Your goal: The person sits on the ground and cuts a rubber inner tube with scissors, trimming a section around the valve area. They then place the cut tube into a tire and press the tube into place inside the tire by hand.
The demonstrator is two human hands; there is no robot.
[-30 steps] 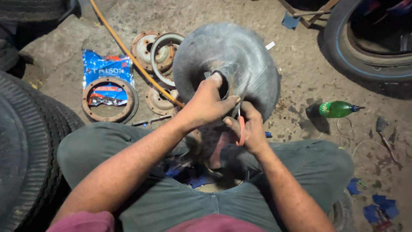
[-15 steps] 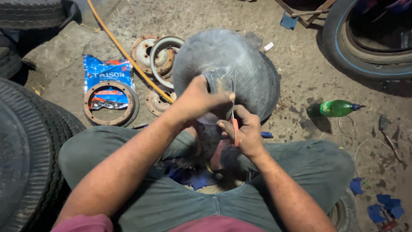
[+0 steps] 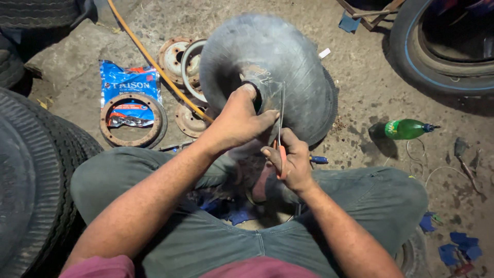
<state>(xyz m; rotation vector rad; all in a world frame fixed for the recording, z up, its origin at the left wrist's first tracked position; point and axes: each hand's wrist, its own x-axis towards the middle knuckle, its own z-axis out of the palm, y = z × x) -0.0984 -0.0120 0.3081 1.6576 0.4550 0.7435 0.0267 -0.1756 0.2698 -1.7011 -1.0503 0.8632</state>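
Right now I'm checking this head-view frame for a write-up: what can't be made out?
- Scissors: handle loops buried in the right hand.
- Inner tube: the spot being worked on is covered by the left hand.
- Large tyre: cut off by the left edge.
- Small tools beyond the green bottle: too small.

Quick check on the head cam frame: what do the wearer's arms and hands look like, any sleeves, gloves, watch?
Both arms are bare from above the elbow down. Short maroon sleeves show at the bottom edge. The left hand and right hand wear no gloves; no watch, ring or band is visible on either wrist.
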